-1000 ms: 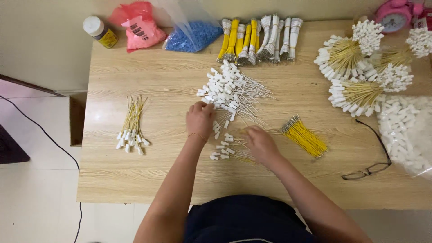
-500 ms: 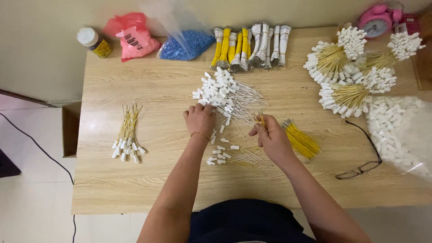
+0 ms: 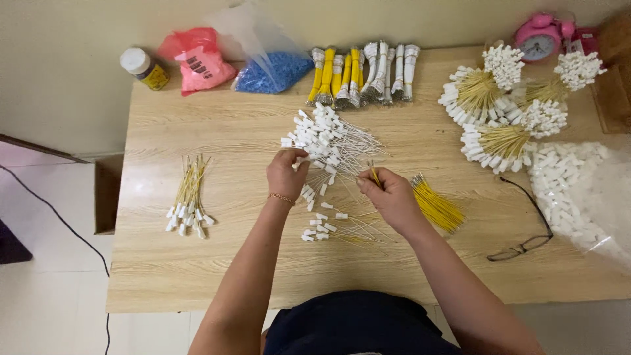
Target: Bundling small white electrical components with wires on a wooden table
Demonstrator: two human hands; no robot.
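My left hand [image 3: 286,172] pinches a white connector at the near edge of a loose pile of white-wired connectors [image 3: 328,138] in the middle of the wooden table [image 3: 217,263]. My right hand [image 3: 388,192] holds thin yellow wires [image 3: 373,172] pinched between thumb and fingers, just right of that pile. A small bundle of loose yellow wires [image 3: 437,207] lies to the right of my right hand. Several joined pieces with white plugs [image 3: 325,227] lie on the table between my forearms.
A finished bunch of yellow wires with white plugs [image 3: 189,197] lies left. Bags of red [image 3: 197,59] and blue [image 3: 273,69] parts, a jar [image 3: 143,68], bundled wire rolls [image 3: 361,73], fanned bundles [image 3: 506,105], a bag of white connectors [image 3: 578,190], glasses [image 3: 526,236] and a pink clock [image 3: 540,38] surround.
My right hand has lifted from the joined pieces near me and moved up toward the pile, now holding yellow wires. My left hand stays at the pile's edge.
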